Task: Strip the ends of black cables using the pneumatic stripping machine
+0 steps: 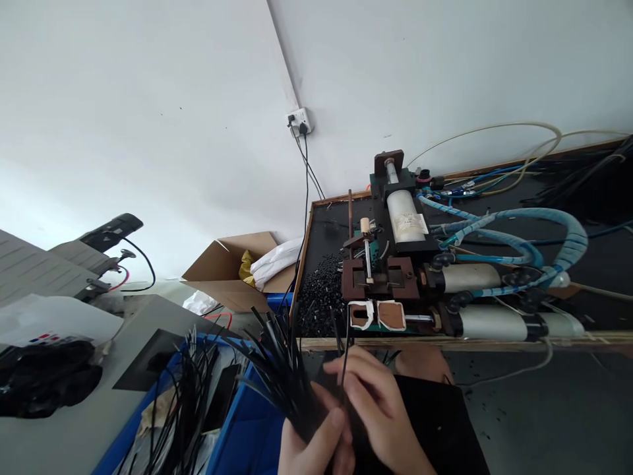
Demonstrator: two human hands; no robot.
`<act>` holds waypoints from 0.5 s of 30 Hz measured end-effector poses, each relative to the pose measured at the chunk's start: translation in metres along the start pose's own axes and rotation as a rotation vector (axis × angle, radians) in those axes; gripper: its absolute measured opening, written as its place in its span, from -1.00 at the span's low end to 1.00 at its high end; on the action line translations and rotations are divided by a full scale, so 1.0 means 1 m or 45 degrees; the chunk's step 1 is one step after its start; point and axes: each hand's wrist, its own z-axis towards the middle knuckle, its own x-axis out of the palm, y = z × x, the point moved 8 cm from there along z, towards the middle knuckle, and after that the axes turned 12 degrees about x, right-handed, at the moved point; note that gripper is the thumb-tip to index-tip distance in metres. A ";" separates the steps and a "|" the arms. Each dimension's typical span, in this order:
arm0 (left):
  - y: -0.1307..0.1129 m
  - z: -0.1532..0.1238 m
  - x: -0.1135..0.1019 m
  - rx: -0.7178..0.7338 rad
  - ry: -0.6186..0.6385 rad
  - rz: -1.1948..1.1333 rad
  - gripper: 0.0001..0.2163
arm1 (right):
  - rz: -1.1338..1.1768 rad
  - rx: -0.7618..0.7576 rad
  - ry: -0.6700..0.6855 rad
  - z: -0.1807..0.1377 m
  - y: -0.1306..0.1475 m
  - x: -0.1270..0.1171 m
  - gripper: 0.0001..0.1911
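My left hand [319,443] is closed around a bundle of thin black cable-like strips [281,373], whose loose ends fan out up and to the left. Close beside it, my right hand [372,396] pinches a single black strip [345,353] between thumb and fingers. This strip points up toward the white-edged brown pads [391,315] at the front of a pneumatic machine [378,277]. Whether its tip touches a pad I cannot tell. The lower ends of the bundle are hidden in my left hand.
Small black cut pieces [324,290] lie heaped on the bench left of the machine. Air cylinders [472,278] and blue hoses [568,231] stretch right. A blue crate [232,412] with more black strips stands lower left, with a cardboard box [210,267] behind it.
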 end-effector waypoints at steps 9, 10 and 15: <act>-0.018 0.009 0.004 0.209 -0.130 0.170 -0.69 | 0.926 0.347 -0.047 0.001 -0.020 -0.007 -0.55; -0.019 0.011 0.005 0.214 -0.131 0.189 -0.66 | 0.997 0.353 -0.074 0.002 -0.021 -0.009 -0.56; -0.013 0.015 0.010 0.152 -0.034 0.114 -0.63 | 1.146 0.377 -0.078 0.005 -0.021 -0.012 -0.59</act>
